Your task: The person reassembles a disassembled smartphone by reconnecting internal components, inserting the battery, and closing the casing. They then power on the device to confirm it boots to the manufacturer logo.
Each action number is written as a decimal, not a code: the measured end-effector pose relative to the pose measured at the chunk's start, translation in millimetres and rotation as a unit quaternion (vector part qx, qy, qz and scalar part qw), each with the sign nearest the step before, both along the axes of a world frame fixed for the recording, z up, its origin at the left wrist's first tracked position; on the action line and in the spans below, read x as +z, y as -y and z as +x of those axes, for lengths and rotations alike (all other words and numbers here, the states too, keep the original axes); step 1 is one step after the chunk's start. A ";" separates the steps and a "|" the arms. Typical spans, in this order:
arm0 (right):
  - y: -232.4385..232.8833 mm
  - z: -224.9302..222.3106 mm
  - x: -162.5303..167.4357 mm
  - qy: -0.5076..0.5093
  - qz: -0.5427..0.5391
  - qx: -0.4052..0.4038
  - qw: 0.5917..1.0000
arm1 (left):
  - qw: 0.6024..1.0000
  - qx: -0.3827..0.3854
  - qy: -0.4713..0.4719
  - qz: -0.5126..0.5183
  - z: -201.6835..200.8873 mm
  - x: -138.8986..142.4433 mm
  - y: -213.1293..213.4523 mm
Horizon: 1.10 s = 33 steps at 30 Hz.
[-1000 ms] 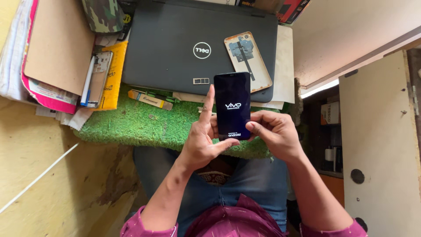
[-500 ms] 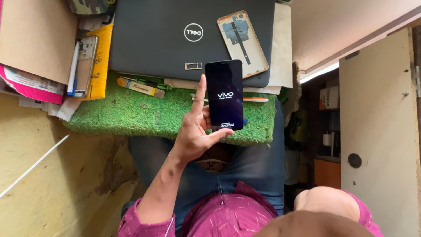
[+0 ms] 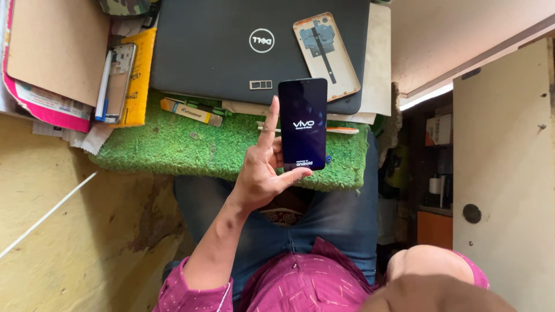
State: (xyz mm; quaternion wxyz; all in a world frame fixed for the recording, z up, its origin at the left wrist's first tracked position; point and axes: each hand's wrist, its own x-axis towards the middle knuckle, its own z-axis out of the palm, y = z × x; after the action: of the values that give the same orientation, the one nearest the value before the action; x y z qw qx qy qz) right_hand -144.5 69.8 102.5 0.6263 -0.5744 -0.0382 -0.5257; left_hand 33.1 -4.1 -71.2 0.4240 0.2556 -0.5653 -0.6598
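Now the right hand has let go: a second ago it steadied the smartphone (image 3: 303,123) from the side, and here only a bent right arm shows at the bottom edge, the hand itself out of view, so its grip can't be told. The left hand (image 3: 263,173) alone clasps the phone, thumb under its lower edge, forefinger up its side, screen lit with a start-up logo, held above the green turf mat (image 3: 173,151). Count: one live phone, one closed grey laptop (image 3: 231,52), one bare phone back panel (image 3: 326,55) lying on it, one stripped phone frame (image 3: 119,81) at left.
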 end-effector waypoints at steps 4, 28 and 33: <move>3.2 0.7 -3.3 0.001 -0.007 -0.028 1.000 | 1.000 0.006 0.012 -0.006 -0.6 1.9 -0.4; 32.5 -25.3 -157.0 -0.521 0.000 -0.464 0.716 | 1.000 0.012 0.019 0.004 -2.8 3.5 2.0; 37.3 -35.5 -158.3 -0.512 0.025 -0.423 0.747 | 1.000 0.013 0.025 0.014 -3.8 2.8 3.0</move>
State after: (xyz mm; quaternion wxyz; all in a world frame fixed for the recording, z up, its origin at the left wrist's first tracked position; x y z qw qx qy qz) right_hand -180.0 32.6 -55.7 0.2796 -0.6990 0.5483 -0.3641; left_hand 29.2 -7.1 -68.3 0.4150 0.2854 -0.5625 -0.6557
